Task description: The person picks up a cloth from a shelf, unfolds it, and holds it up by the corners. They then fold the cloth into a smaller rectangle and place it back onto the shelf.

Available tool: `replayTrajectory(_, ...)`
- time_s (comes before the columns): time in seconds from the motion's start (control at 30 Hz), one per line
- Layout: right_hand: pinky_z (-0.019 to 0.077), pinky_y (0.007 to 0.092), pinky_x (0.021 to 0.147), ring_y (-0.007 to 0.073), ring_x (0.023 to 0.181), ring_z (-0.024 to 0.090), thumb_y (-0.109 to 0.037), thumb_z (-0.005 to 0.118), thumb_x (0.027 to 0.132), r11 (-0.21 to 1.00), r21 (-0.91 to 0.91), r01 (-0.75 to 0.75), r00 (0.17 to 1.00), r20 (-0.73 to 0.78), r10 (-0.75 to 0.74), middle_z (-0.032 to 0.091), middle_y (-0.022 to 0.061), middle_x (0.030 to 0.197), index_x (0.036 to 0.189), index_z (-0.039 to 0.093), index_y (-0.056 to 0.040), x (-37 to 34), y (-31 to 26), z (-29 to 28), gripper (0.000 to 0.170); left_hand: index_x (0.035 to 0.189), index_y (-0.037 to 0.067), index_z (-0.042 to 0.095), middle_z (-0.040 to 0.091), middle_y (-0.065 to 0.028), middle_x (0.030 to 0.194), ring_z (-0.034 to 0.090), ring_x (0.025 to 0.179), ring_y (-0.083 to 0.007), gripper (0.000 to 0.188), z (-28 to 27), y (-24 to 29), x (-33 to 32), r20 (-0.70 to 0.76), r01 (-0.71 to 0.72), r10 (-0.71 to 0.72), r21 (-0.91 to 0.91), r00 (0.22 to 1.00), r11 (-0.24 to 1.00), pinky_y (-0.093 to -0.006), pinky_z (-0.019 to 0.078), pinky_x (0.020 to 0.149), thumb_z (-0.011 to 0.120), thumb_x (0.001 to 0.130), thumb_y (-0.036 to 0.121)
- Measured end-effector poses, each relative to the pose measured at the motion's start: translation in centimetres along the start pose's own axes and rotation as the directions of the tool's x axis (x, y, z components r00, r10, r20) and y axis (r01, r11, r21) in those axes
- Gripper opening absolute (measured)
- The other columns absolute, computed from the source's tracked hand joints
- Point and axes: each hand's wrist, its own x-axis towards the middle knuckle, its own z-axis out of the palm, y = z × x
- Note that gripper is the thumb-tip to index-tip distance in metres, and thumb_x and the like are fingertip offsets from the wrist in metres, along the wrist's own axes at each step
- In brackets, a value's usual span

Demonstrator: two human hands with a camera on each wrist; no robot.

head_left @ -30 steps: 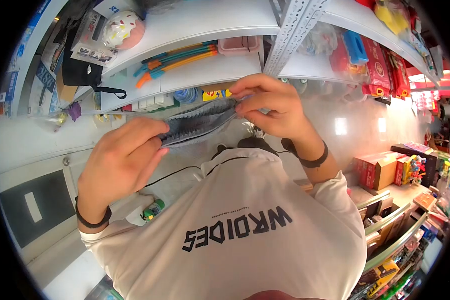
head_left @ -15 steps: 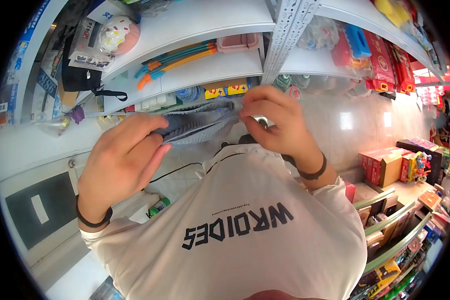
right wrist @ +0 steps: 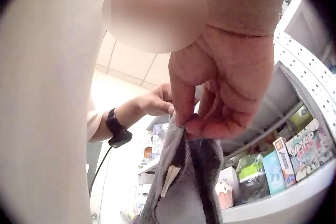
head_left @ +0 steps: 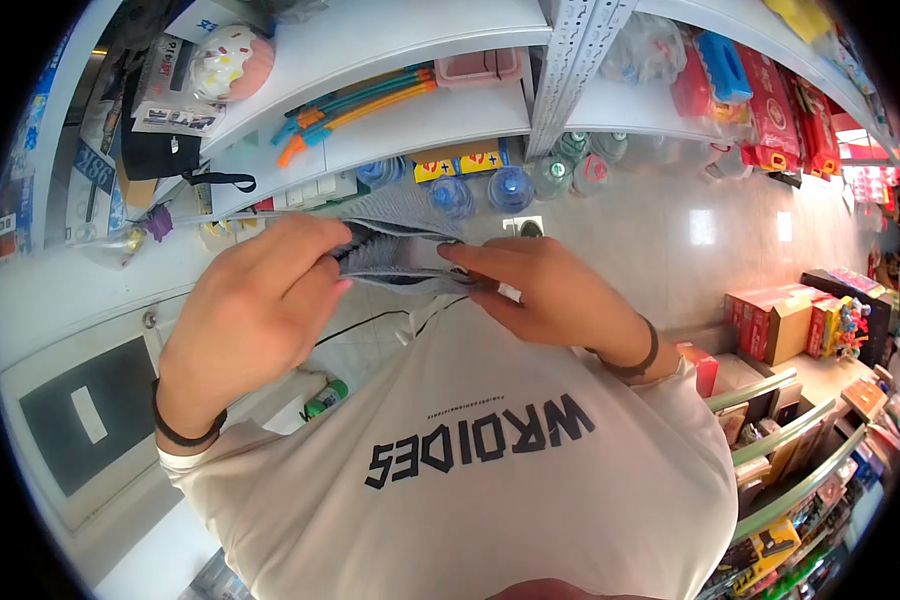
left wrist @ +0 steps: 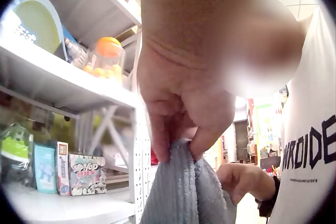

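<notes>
A grey-blue, ribbed fabric item [head_left: 395, 257] hangs between both hands, its top gaping. The left hand [head_left: 260, 300] pinches one end of the rim between thumb and fingers; in the left wrist view the cloth [left wrist: 184, 187] hangs below those fingertips. At the other end, the right hand [head_left: 550, 290] pinches the rim, thumb and fingers close together. Seen from the right wrist, the right hand [right wrist: 223, 85] grips the edge, and a small whitish strip [right wrist: 170, 178] shows inside the dark opening. What the fabric item is, I cannot tell.
Metal shelves [head_left: 390, 60] stand in front, holding orange and teal sticks [head_left: 370, 105], a pink basket [head_left: 478, 68] and red packages [head_left: 765, 115]. Large bottles [head_left: 511, 188] stand beneath. Cartons [head_left: 770, 325] and a rack are at the right, a white cabinet [head_left: 90, 400] at the left.
The right hand has moved lower, toward the body, and now pinches the rim from nearer the shirt. The opening faces the camera differently. The left hand keeps its grip, nearly in place.
</notes>
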Motion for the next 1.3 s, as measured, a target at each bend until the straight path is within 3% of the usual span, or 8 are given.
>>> replayTrajectory(0.07,0.0535,0.0428,0.070,0.0365,0.079,0.067,-0.001,0.065,0.085,0.992,-0.104,-0.069,0.998,-0.003,0.069,0.067,0.0161,0.099,0.124,0.063,-0.0019,-0.1,0.2,0.1,0.039,0.081,-0.006,0.061,0.065,-0.0180,0.105,0.066,0.091,-0.0355,0.019,0.1,0.0,0.0,0.029,-0.012,0.012,-0.020,0.999,1.000,-0.0403,0.0566,0.073,0.077,0.071,-0.001)
replayTrajectory(0.27,0.0571,0.0425,0.076,0.0354,0.085,0.069,-0.001,0.065,0.085,0.959,-0.262,-0.108,0.987,-0.141,0.073,0.061,0.0188,0.125,0.104,0.073,-0.0038,0.1,0.8,-0.9,0.021,0.078,-0.005,0.061,0.064,-0.0167,0.105,0.067,0.090,-0.0338,0.019,1.1,-0.4,-0.5,0.062,0.021,-0.015,-0.106,0.998,0.994,-0.0400,0.0571,0.070,0.077,0.068,-0.001)
replayTrajectory(0.6,0.0560,0.0436,0.078,0.0373,0.091,0.068,-0.005,0.067,0.086,0.963,-0.268,-0.039,0.997,-0.080,0.018,0.067,0.0157,0.113,0.103,0.071,0.0002,0.6,1.3,-1.4,0.019,0.076,-0.005,0.060,0.063,-0.0143,0.106,0.066,0.089,-0.0313,0.017,1.8,-0.8,-0.8,0.093,0.007,0.007,-0.149,0.996,0.989,-0.0387,0.0566,0.066,0.076,0.069,-0.002)
replayTrajectory(0.8,0.0547,0.0422,0.078,0.0372,0.091,0.066,-0.004,0.069,0.084,0.979,-0.198,-0.047,0.988,-0.150,0.017,0.068,0.0159,0.107,0.099,0.072,0.0026,1.0,1.5,-2.8,0.016,0.076,-0.004,0.061,0.064,-0.0128,0.106,0.066,0.090,-0.0300,0.016,2.4,-1.0,-1.1,0.104,0.031,-0.015,-0.151,0.994,0.988,-0.0378,0.0569,0.067,0.075,0.072,0.000)
replayTrajectory(0.97,0.0546,0.0416,0.078,0.0365,0.090,0.066,-0.005,0.072,0.084,0.973,-0.230,0.034,0.997,-0.065,-0.050,0.069,0.0160,0.103,0.095,0.072,0.0034,1.5,1.0,-4.8,0.014,0.076,-0.003,0.061,0.064,-0.0117,0.105,0.065,0.092,-0.0299,0.017,3.5,-1.6,-2.0,0.104,0.043,-0.028,-0.142,0.994,0.989,-0.0381,0.0571,0.069,0.077,0.073,0.002)
replayTrajectory(1.17,0.0546,0.0417,0.077,0.0352,0.089,0.067,-0.009,0.074,0.085,0.932,-0.339,0.131,0.991,0.031,-0.128,0.069,0.0161,0.102,0.093,0.071,0.0035,2.1,-0.1,-6.4,0.015,0.081,-0.002,0.063,0.064,-0.0120,0.107,0.065,0.096,-0.0318,0.020,4.7,-2.0,-2.7,-0.021,0.069,-0.073,-0.159,0.997,0.985,-0.0401,0.0571,0.075,0.079,0.073,0.005)
replayTrajectory(1.23,0.0547,0.0414,0.076,0.0351,0.088,0.067,-0.009,0.074,0.085,0.931,-0.335,0.141,0.990,0.034,-0.138,0.069,0.0163,0.102,0.094,0.071,0.0033,2.1,-0.2,-6.7,0.015,0.087,-0.002,0.065,0.064,-0.0134,0.108,0.065,0.096,-0.0330,0.021,4.9,-2.2,-2.8,-0.126,-0.006,-0.001,-0.054,0.992,0.999,-0.0412,0.0569,0.077,0.080,0.073,0.005)
replayTrajectory(1.3,0.0548,0.0410,0.076,0.0350,0.087,0.067,-0.008,0.075,0.084,0.930,-0.334,0.156,0.988,0.039,-0.152,0.069,0.0165,0.102,0.094,0.072,0.0031,2.1,-0.5,-6.9,0.015,0.089,-0.001,0.065,0.064,-0.0139,0.107,0.066,0.096,-0.0337,0.022,5.2,-2.5,-3.1,-0.138,-0.005,-0.005,-0.072,0.990,0.997,-0.0414,0.0568,0.077,0.081,0.074,0.006)
